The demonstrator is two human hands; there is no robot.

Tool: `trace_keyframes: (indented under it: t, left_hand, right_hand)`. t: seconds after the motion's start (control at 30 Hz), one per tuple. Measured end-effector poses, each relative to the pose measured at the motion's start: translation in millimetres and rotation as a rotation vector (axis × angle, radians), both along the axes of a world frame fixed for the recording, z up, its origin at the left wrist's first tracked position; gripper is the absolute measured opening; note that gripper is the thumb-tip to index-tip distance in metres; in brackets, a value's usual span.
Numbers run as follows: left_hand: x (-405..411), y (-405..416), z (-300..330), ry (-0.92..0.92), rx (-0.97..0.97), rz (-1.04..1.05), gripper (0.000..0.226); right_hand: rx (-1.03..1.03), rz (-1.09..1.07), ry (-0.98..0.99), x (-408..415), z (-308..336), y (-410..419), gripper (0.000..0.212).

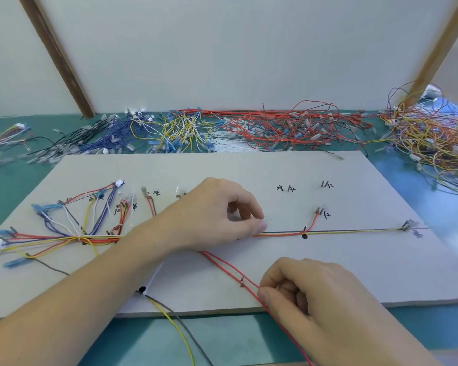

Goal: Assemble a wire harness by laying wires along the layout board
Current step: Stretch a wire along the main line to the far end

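Head view: I see the layout board (249,170) lying flat on the green bench (421,323), its near edge close to the bench's near edge. The left hand (217,215) reaches across the board's middle; its grip is pressed together, thumb and forefinger tips pinching at the main wire run (341,231) — a yellow and orange line laid along the dark line drawn from the board's left edge toward its right edge. I cannot tell exactly which strand the fingertips hold.

The right hand (310,294) rests at the board's near edge, right of centre. Its grip is curled, thumb and forefinger pinching the red wire pair (228,268), which runs diagonally from under the left hand to the near edge and on over the bench.

Toward the board's left edge the wires fan out in a branched bundle (85,228) — red, yellow, blue, white and purple strands gathered at one tie point. A short red branch (313,220) rises from the main run toward the far right of the board. A yellow wire (175,326) and a grey wire (193,336) leave the near edge together and trail across the bench.

Loose wire stock (275,128) is heaped along the bench's far edge, against the wall panel (222,48).
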State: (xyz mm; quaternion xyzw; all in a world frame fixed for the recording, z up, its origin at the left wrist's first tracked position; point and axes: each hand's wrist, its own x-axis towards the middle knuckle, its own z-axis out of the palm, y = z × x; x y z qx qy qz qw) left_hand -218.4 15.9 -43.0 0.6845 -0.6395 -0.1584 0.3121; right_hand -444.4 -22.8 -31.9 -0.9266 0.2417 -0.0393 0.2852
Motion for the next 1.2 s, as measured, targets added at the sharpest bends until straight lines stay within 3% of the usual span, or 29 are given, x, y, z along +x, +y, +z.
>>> trace_keyframes:
  t: [0.17, 0.4, 0.57, 0.73, 0.97, 1.2]
  left_hand:
    - [-3, -1, -2, -0.099, 0.004, 0.0, 0.01]
    - [-6, 0, -2, -0.052, 0.031, 0.088, 0.009]
    - [-7, 0, -2, -0.075, 0.048, 0.103, 0.011]
    - [-1, -1, -3, 0.039, 0.058, 0.066, 0.006]
    - [-2, 1, -1, 0.033, -0.071, -0.015, 0.007]
    - [-17, 4, 4, -0.152, -0.092, -0.168, 0.013]
  right_hand:
    - [0.086, 0.012, -0.063, -5, -2, -7, 0.011]
    - [0.258, -0.102, -0.13, -19, 0, -24, 0.006]
    - [0.34, -0.179, -0.123, -29, 17, -45, 0.021]
    - [0.331, -0.214, -0.057, -39, 25, -71, 0.024]
    - [0.37, -0.225, -0.032, -41, 19, -92, 0.043]
    - [0.361, -0.273, -0.044, -43, 12, -115, 0.007]
